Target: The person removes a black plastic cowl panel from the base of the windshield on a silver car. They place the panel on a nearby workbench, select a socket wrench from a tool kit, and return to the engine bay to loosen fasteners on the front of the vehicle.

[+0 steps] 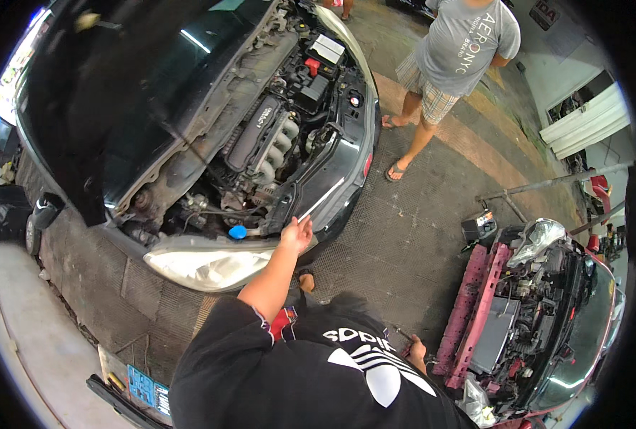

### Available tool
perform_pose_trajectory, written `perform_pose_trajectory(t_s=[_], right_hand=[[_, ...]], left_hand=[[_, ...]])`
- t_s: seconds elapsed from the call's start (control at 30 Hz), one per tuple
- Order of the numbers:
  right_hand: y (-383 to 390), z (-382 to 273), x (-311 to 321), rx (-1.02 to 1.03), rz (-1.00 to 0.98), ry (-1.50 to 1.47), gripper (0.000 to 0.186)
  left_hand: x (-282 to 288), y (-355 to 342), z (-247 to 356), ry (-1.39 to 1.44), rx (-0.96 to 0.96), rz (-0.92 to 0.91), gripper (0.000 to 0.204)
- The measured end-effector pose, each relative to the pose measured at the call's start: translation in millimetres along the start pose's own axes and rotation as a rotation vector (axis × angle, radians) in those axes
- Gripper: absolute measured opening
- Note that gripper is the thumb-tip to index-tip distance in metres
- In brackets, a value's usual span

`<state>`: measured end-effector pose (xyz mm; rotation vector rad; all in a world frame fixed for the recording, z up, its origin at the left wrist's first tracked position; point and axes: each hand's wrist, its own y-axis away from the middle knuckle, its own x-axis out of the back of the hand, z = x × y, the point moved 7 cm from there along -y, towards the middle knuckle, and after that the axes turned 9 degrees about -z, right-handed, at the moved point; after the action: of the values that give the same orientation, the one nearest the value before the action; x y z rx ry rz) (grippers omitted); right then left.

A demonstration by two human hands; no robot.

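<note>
At the dark car's open engine bay (pixel 275 143) our left hand (pixel 296 232) rests open-fingered on the rigid front panel (pixel 325 196), solid to lean on, while our right hand (pixel 416 352) grips a slim metal tool (pixel 401 333)

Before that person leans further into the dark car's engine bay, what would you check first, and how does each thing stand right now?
1. Hood raised clear of the engine: ok.
2. Left hand free of tools: ok, it is open and empty, at the front edge of the dark car.
3. Right hand grip: cannot tell, it is low at the person's side with a thin tool-like thing at it, too small to make out.
4. Blue cap seated on its filler: ok, it appears in place.
5. Bystander clear of the bay: ok, standing apart on the floor.
</note>
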<state>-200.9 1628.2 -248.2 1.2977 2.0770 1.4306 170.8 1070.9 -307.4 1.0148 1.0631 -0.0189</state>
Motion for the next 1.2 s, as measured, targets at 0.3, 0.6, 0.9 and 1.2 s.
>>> perform_pose_trajectory(t_s=[0.3,0.6,0.9,1.2], right_hand=[[-40.2,-142.9,-16.1,0.077,-0.023,-0.062,0.019],[-119.3,-330.7,-84.0,0.172,-0.114,0.576,0.033],[-173.7,-492.3,-192.2,0.263,-0.293,0.325,0.021],[-174.3,-557.2,-258.5,0.342,-0.421,0.567,0.021]], left_hand=[[-72.2,-114.7,26.7,0.136,-0.092,0.15,0.043],[-63.7,-135.9,24.6,0.099,-0.143,0.353,0.047],[-83.7,-160.3,2.1,0.053,-0.123,0.413,0.059],[-70.5,-181.5,-2.4,-0.019,-0.251,0.698,0.028]])
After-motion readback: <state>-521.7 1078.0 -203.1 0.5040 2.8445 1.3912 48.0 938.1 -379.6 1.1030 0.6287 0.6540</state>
